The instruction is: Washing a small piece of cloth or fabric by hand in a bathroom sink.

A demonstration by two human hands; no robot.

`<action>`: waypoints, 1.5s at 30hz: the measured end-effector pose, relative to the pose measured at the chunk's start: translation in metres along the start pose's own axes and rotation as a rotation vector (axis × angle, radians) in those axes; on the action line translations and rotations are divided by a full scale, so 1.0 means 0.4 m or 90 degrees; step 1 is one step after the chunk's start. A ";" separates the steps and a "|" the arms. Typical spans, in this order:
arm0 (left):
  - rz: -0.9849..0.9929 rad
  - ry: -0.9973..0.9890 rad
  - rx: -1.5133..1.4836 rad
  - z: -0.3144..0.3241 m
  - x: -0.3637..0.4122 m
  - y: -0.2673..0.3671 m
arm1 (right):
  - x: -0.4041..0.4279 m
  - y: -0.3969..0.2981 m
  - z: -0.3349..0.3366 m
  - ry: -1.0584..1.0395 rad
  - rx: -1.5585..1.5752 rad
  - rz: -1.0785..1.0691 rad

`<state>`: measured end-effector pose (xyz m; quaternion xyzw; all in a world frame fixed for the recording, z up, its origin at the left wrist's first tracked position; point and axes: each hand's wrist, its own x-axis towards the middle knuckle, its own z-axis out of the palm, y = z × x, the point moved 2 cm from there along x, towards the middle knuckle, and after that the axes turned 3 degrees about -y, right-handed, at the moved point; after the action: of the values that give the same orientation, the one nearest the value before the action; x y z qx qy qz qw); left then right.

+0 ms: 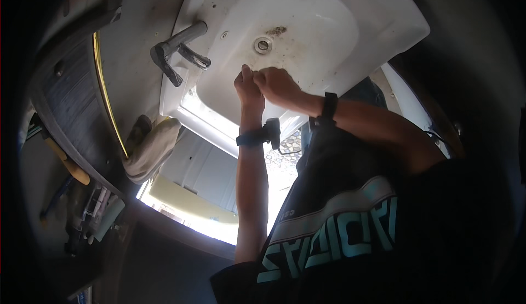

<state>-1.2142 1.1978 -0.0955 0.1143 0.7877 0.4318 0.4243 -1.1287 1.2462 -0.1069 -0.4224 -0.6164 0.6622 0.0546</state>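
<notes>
Both of my hands are over the basin of a white ceramic washbasin, close to its drain. My left hand is curled with its thumb pointing up. Against it presses my right hand, its fingers folded in. Whether anything small lies inside either hand is hidden. A black strap with a box-like device and a thin cable circles my left wrist; a dark band is around the right one. To the left of the hands stands a grey single-lever tap. Brown grime marks the basin beside the drain.
A beige cloth hangs left of the washbasin, near a gold-coloured strip. Farther left, a wooden-handled item and several tubes are stored. Bright light falls on a pebbled floor below the basin.
</notes>
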 end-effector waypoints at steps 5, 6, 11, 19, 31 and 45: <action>-0.243 -0.092 -0.131 0.012 -0.032 -0.018 | 0.043 0.029 -0.040 -0.072 0.125 0.188; -0.145 -0.062 -0.120 -0.037 0.001 -0.046 | 0.004 -0.008 -0.008 -0.060 0.095 0.134; -0.219 -0.043 -0.138 0.062 -0.054 0.006 | 0.078 0.071 -0.066 -0.018 0.052 0.052; 0.099 0.082 0.142 0.073 -0.010 -0.037 | 0.135 0.073 -0.095 -0.095 -0.020 0.044; 0.082 -0.157 -0.135 -0.003 -0.059 0.057 | 0.009 -0.067 -0.297 -0.345 -0.080 -0.009; 0.161 -0.199 -0.259 -0.129 -0.121 -0.005 | -0.053 -0.102 -0.147 -0.334 0.286 0.114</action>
<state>-1.2239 1.1402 -0.0557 0.1896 0.5891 0.6077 0.4977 -1.0967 1.2883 -0.0543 -0.2680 -0.4090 0.8693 -0.0726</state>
